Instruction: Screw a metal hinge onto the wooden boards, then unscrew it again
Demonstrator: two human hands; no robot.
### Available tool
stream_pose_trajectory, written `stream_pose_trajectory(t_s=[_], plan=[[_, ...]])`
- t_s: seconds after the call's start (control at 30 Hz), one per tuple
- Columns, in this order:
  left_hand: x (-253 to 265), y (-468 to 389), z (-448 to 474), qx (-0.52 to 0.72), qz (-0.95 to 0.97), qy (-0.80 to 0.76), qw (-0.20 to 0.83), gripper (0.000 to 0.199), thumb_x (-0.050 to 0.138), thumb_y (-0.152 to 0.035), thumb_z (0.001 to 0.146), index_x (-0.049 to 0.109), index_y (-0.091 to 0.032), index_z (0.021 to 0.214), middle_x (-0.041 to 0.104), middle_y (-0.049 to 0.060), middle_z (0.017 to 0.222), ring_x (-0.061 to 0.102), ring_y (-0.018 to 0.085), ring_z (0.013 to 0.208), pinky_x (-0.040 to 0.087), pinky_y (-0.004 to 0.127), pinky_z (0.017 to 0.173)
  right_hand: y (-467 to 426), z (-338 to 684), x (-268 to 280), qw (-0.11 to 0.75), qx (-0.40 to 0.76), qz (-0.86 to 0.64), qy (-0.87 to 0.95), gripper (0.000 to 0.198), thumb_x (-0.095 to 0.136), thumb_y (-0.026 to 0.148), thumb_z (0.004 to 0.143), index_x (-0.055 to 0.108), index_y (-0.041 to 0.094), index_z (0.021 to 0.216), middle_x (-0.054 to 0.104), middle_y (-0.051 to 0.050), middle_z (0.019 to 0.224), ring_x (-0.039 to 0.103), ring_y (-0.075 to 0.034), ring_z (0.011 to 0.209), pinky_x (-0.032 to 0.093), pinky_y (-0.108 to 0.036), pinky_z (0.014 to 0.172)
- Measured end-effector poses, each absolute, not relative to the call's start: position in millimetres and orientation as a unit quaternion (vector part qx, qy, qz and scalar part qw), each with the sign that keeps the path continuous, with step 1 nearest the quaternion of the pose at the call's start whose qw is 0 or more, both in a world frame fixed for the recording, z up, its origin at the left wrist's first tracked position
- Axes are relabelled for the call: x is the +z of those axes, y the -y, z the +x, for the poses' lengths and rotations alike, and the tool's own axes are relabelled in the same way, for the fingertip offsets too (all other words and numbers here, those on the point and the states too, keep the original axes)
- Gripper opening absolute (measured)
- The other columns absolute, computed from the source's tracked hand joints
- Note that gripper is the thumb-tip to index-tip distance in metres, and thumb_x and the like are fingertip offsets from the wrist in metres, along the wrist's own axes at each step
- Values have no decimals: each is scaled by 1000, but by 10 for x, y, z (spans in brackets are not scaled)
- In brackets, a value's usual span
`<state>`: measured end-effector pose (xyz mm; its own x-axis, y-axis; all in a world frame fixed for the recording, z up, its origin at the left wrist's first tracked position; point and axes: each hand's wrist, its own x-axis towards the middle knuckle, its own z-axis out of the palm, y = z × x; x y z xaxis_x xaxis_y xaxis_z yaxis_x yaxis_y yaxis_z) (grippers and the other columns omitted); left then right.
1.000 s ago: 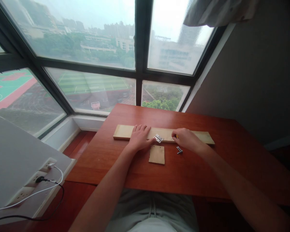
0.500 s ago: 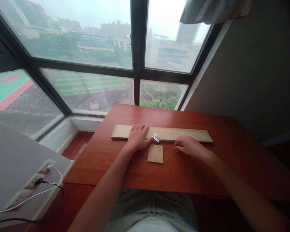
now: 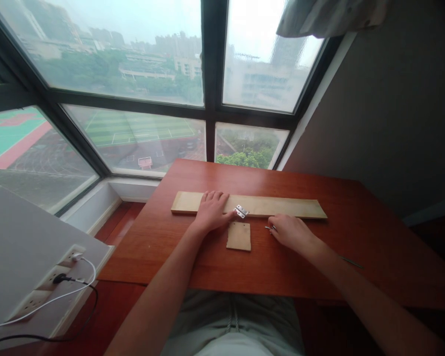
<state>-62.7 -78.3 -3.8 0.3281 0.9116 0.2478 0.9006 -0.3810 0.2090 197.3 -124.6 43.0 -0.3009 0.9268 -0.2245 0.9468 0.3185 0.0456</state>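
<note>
My left hand [image 3: 212, 211] lies flat on the long pale wooden board [image 3: 274, 204], fingers stretched over its top. Its thumb reaches the edge of a silver hinge [image 3: 241, 211], which sits at the board's near edge. Just below the hinge is a small square wooden piece [image 3: 239, 237] with small holes along its top edge. To the right, my right hand [image 3: 288, 230] is low over the table with its fingers closed around small shiny metal pieces that look like screws [image 3: 269, 228]. Its palm side is hidden, and the exact number of pieces cannot be made out.
The reddish wooden table [image 3: 222, 272] stands against large dark-framed windows. A thin metal rod [image 3: 351, 262] lies on the table beside my right forearm, partly covered by it. At the lower left, a white cable [image 3: 95, 277] and a black plug [image 3: 60, 279] run from wall sockets.
My right hand has shifted slightly and turned; the yellow thing in its fingers no longer shows, and shiny metal pieces do. The thin rod has come into view beside the forearm. My left hand stays put.
</note>
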Motion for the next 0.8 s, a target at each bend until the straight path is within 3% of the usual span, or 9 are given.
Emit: stream_pose_trajectory(t_s=[0.4, 0.57, 0.7, 0.8], plan=[[-32, 782, -624, 163, 815, -557, 19, 65, 48, -64, 84, 50, -21, 133, 52, 13, 133, 43, 30, 126, 20, 47, 113, 1235, 2036, 446, 78, -76, 584, -805, 16, 50, 21, 85, 64, 21, 92, 70, -9, 96, 64, -25, 88, 37, -30, 66], [-28, 784, -623, 162, 815, -556, 14, 65, 47, -64, 84, 50, -21, 132, 53, 13, 131, 44, 31, 124, 21, 47, 112, 1209, 2127, 635, -38, -108, 556, -823, 43, 51, 7, 75, 57, 17, 116, 67, -11, 109, 63, -22, 96, 41, -28, 78], [-21, 789, -622, 159, 815, -557, 16, 65, 47, -64, 84, 50, -21, 133, 53, 12, 132, 43, 31, 125, 21, 47, 113, 1235, 2148, 1078, -136, -174, 560, -799, 43, 47, 22, 86, 47, 20, 128, 71, -3, 93, 66, -17, 77, 44, -26, 71], [-17, 791, -628, 159, 815, -558, 18, 65, 47, -64, 84, 49, -21, 134, 53, 12, 132, 43, 31, 125, 21, 47, 113, 1230, 2147, 1371, -169, -116, 579, -789, 50, 47, 32, 88, 44, 21, 136, 70, 0, 75, 64, -19, 70, 43, -28, 66]])
